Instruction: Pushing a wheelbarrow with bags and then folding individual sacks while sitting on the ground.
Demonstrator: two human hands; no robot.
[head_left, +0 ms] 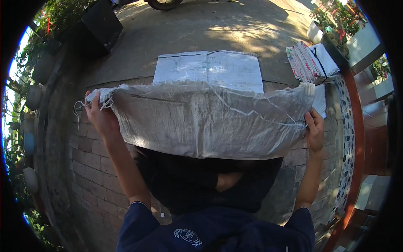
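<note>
A greyish-white woven sack [168, 122] is stretched sideways between my two hands, above my lap. Its upper edge is frayed, and loose white threads hang across its right half. My left hand [100, 115] is closed on the sack's upper left corner, with the thumb in front and a tangle of threads beside it. At the right side edge, my right hand [314, 126] pinches the cloth between thumb and fingers. Behind the held sack, a flat white woven sack [180, 67] with faint green print lies on the ground, its near part hidden.
Far right, a bundle of folded sacks [306, 63] tied with a dark strap lies beside potted plants [338, 19]. Paving bricks [96, 168] cover the ground around me. A dark box-shaped planter [98, 27] stands far left; a wheel [165, 3] shows at the top.
</note>
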